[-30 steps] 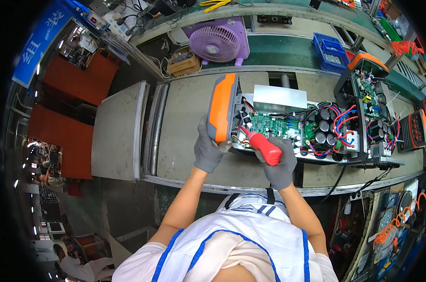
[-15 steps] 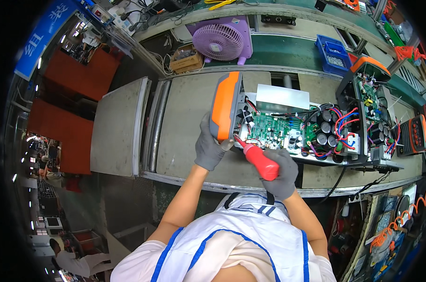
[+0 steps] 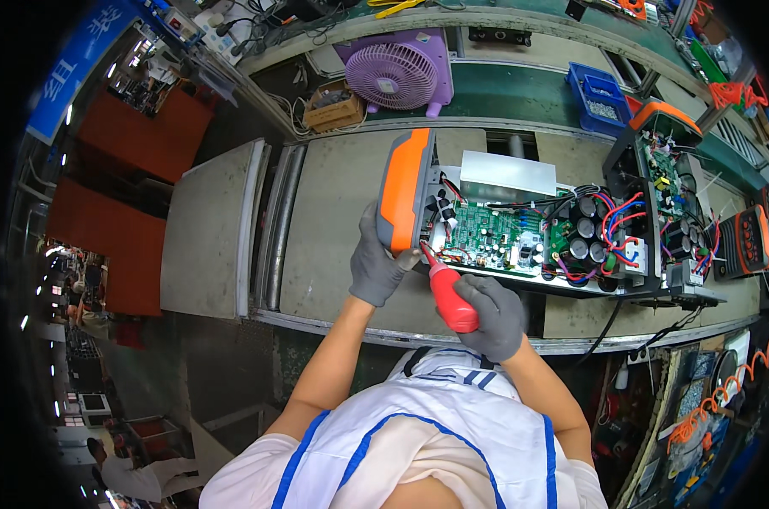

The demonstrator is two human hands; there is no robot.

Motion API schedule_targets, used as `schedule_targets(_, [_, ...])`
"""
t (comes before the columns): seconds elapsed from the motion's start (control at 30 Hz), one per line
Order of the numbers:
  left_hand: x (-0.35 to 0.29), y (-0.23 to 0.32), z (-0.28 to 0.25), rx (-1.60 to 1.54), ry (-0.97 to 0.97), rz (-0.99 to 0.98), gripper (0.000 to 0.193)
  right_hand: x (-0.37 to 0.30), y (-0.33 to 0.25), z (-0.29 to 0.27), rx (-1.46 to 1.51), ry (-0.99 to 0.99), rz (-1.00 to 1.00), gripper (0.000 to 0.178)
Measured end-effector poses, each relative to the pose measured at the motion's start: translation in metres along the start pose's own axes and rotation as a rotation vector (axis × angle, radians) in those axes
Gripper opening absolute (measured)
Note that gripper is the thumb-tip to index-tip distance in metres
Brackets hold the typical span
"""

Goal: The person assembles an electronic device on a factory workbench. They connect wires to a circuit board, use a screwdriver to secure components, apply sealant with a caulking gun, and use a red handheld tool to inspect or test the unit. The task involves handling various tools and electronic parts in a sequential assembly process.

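Observation:
My left hand [image 3: 376,267], in a grey glove, grips the lower edge of an orange and grey front panel [image 3: 405,191], which stands upright at the end of an opened electronic unit. In my gloved right hand [image 3: 494,318] is a red squeeze bottle [image 3: 454,297], its pointed nozzle directed up and left. The tip reaches the inner lower corner of the panel; whether it touches there I cannot tell. Behind the panel lie a green circuit board [image 3: 490,233], a silver metal block [image 3: 509,174], black capacitors [image 3: 584,227] and red and blue wires [image 3: 626,229].
Further right stand a second opened unit [image 3: 668,170] and another orange and grey panel [image 3: 747,242]. Along the back are a purple fan [image 3: 399,76], a cardboard box [image 3: 335,108] and a blue bin of small parts [image 3: 601,97]. A steel roller [image 3: 284,229] crosses the bench at left.
The red bottle's body has swung left and toward me with my right hand, so it stands steeper; its tip stays by the panel's corner. My left hand keeps its grip.

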State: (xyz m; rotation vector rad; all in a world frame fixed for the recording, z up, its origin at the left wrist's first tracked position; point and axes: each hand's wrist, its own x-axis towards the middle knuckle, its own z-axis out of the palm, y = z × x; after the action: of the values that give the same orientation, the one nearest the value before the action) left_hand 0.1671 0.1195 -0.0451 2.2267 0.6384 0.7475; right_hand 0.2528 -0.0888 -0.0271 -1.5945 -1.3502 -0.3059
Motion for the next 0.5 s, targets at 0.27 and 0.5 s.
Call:
schedule_targets(0.27, [0.0005, -0.0029, 0.0010, 0.003, 0.008, 0.020, 0.110, -0.0013, -0.0032, 0.0035, -0.036, -0.058, 0.011, 0.068])
schedule_targets(0.5, [-0.0014, -0.0055, 0.0023, -0.012, -0.019, -0.043, 0.107, 0.0072, -0.0088, 0.0010, -0.075, -0.130, 0.027, 0.068])
